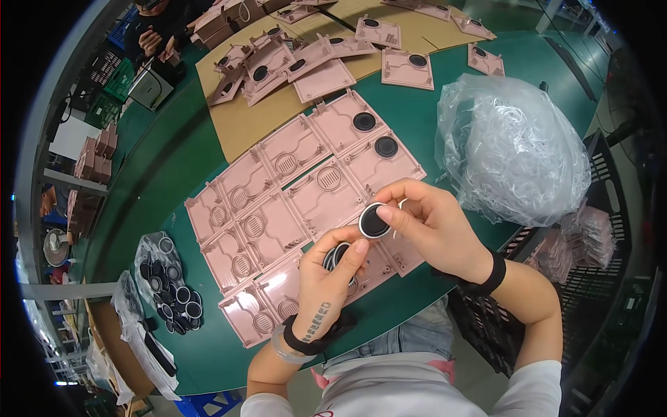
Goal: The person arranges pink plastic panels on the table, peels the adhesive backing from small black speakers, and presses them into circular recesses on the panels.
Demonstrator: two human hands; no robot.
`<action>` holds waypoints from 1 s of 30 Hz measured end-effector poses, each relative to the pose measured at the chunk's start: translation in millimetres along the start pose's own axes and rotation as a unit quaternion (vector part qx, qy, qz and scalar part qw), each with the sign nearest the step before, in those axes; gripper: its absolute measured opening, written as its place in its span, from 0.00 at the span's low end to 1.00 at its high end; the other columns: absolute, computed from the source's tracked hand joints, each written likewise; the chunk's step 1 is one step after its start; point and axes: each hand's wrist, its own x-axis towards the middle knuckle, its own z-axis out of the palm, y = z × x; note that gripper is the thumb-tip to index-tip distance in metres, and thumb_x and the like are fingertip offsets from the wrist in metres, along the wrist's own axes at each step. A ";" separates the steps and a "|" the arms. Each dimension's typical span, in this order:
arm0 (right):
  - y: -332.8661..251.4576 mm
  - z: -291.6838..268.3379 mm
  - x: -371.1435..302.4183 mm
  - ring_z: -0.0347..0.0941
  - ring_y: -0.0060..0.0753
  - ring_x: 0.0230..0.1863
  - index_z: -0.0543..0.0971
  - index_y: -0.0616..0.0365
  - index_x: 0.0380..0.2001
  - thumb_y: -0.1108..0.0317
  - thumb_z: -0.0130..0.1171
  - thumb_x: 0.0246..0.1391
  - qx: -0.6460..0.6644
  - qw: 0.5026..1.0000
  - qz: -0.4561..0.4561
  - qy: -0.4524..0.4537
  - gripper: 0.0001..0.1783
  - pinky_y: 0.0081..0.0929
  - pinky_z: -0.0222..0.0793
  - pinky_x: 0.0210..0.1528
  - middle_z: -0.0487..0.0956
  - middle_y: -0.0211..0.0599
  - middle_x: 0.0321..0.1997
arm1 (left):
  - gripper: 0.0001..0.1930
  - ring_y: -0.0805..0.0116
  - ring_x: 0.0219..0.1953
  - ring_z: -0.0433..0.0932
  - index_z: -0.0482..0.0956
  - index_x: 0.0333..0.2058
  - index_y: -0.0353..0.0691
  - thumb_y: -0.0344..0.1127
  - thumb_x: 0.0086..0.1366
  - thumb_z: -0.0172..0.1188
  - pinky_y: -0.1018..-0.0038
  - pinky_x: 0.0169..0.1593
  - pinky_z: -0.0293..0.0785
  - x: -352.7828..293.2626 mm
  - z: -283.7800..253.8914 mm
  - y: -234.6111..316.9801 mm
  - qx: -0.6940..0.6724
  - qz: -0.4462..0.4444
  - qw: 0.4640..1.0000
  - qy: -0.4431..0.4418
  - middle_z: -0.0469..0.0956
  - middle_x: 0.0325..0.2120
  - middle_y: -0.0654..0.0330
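Observation:
My right hand [445, 229] pinches a round black disc with a white rim [372, 224] between thumb and fingers. Close below it, my left hand [323, 281] is curled around several more black discs [334, 256], partly hidden by the fingers. Both hands are above rows of pink plastic panels [281, 217] laid side by side on the table. Most of these panels show a round slotted grille. Two panels at the far right of the rows have a black disc [364, 121] and another black disc [386, 147] seated in them.
Loose black discs and rings [182, 306] lie by a plastic bag at the left of the green table [160, 187]. A big clear bag [517, 153] bulges at the right, above a black crate [590, 278]. More pink panels [323, 82] pile on cardboard [226, 128]. Another person [156, 35] works at far left.

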 end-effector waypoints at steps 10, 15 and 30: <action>0.8 1.2 -1.0 0.63 0.15 0.21 0.78 0.60 0.39 0.73 0.58 0.55 -0.189 0.965 -0.180 0.030 0.08 0.14 0.59 0.26 0.75 0.31 0.33 | 0.05 0.88 0.25 0.66 0.77 0.36 0.36 0.29 0.63 0.60 0.89 0.28 0.60 0.1 -4.5 -2.3 0.095 0.015 0.995 -0.022 0.72 0.23 0.72; -7.3 8.6 -5.8 0.56 0.14 0.18 0.80 0.57 0.34 0.75 0.62 0.49 -0.188 0.954 -0.202 0.116 0.07 0.14 0.54 0.21 0.75 0.30 0.32 | 0.05 0.88 0.25 0.66 0.77 0.36 0.36 0.29 0.63 0.59 0.89 0.28 0.60 3.1 -7.7 -6.7 0.047 0.014 0.999 -0.006 0.72 0.23 0.72; 2.0 3.9 -4.6 0.54 0.11 0.16 0.81 0.57 0.31 0.76 0.65 0.46 -0.178 0.964 -0.190 0.046 0.07 0.14 0.51 0.18 0.76 0.28 0.31 | 0.06 0.86 0.27 0.68 0.78 0.37 0.33 0.29 0.63 0.59 0.88 0.30 0.63 2.4 -6.9 -5.6 0.079 0.041 0.996 0.003 0.75 0.25 0.70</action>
